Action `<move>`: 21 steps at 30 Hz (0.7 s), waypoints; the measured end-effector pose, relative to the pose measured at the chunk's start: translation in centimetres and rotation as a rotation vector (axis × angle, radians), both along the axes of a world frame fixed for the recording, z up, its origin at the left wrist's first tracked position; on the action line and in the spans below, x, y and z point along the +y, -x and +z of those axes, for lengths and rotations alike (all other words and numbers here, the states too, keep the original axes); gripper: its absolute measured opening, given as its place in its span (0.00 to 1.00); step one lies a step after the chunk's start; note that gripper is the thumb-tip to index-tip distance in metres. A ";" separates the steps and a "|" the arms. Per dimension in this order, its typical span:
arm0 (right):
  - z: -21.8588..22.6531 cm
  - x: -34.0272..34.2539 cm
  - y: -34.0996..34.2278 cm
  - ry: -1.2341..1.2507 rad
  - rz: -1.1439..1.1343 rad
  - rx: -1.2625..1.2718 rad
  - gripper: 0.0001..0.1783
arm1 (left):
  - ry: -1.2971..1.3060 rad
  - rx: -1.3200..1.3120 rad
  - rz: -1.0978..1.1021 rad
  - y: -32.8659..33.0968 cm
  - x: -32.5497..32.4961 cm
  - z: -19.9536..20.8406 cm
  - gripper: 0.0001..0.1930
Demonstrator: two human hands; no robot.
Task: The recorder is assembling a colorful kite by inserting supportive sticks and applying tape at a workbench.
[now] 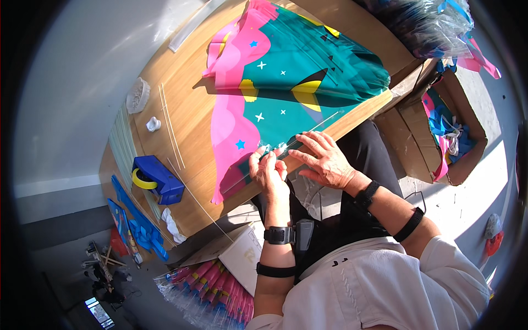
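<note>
A thin, shiny printed sheet, dark green with a wavy pink border, yellow patches and small stars, lies across the wooden table. My left hand is at its near edge, fingers curled together. Something clear and glinting shows at those fingertips; I cannot make out what it is. Just to the right, my right hand has its fingers spread over the near edge of the sheet, holding nothing. A thin clear rod or strip runs along this edge, partly hidden by the hands.
At the left are a blue tape dispenser with yellow tape, thin pale rods, a white container and blue strips. A cardboard box stands right. Wrapped pink bundles fill a box below. Clear plastic bags sit far right.
</note>
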State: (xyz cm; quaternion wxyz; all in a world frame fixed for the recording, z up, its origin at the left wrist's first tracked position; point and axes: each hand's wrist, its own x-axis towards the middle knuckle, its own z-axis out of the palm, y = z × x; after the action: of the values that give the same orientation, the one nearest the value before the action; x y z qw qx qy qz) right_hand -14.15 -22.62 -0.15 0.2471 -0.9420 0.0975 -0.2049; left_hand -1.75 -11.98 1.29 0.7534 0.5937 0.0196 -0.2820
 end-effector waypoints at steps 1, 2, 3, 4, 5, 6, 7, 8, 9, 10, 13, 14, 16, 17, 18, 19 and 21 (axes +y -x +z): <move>0.2 0.1 0.0 0.001 -0.005 0.010 0.33 | -0.009 -0.007 0.000 0.1 -0.1 0.0 0.13; 0.3 0.1 -0.1 0.002 -0.010 0.019 0.33 | -0.014 -0.010 0.005 0.1 -0.1 0.0 0.13; 0.3 0.1 -0.1 -0.003 -0.012 0.022 0.33 | -0.020 -0.013 0.010 0.1 -0.2 0.0 0.13; 0.3 0.1 -0.1 -0.009 -0.013 0.026 0.32 | -0.026 -0.016 0.015 0.2 -0.2 -0.1 0.12; 0.3 0.1 -0.1 -0.014 -0.015 0.029 0.32 | -0.029 -0.025 0.017 0.3 -0.3 -0.1 0.12; 0.3 0.2 -0.1 -0.012 -0.019 0.035 0.32 | -0.031 -0.034 0.021 0.4 -0.3 -0.1 0.12; 0.3 0.2 -0.2 -0.010 -0.023 0.040 0.32 | -0.033 -0.043 0.025 0.5 -0.3 0.0 0.12; 0.3 0.3 -0.2 -0.008 -0.027 0.046 0.32 | -0.035 -0.049 0.023 0.5 -0.4 0.0 0.12; 0.4 0.3 -0.2 -0.007 -0.026 0.051 0.32 | -0.037 -0.054 0.021 0.6 -0.5 0.1 0.12; 0.4 0.2 -0.2 -0.006 -0.025 0.056 0.32 | -0.038 -0.059 0.018 0.6 -0.5 0.0 0.12; 0.3 0.2 -0.2 -0.008 -0.023 0.063 0.32 | -0.064 -0.089 0.004 0.7 -0.5 -0.4 0.12; 0.3 0.2 -0.2 -0.010 -0.023 0.065 0.32 | -0.088 -0.146 -0.013 0.7 -0.4 -0.8 0.13; 0.4 0.2 -0.3 -0.007 -0.024 0.068 0.32 | -0.137 -0.264 -0.042 0.5 0.1 -1.7 0.14; 0.4 0.3 -0.3 -0.005 -0.024 0.069 0.32 | -0.150 -0.358 -0.024 0.5 0.1 -2.0 0.14; 0.4 0.3 -0.3 -0.002 -0.022 0.065 0.31 | -0.162 -0.452 -0.008 0.5 -0.1 -2.4 0.15; 0.4 0.2 -0.4 0.002 -0.019 0.060 0.31 | -0.173 -0.546 0.009 0.5 -0.2 -2.7 0.15; 0.4 0.2 -0.4 0.006 -0.015 0.057 0.32 | -0.251 -0.616 0.036 -0.1 0.1 -2.5 0.16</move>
State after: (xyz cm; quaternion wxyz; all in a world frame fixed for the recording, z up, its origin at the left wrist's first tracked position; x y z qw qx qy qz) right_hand -13.78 -22.43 0.24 0.2398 -0.9474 0.1112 -0.1802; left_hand -1.68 -11.90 -1.23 0.6496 0.7389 -0.1639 -0.0715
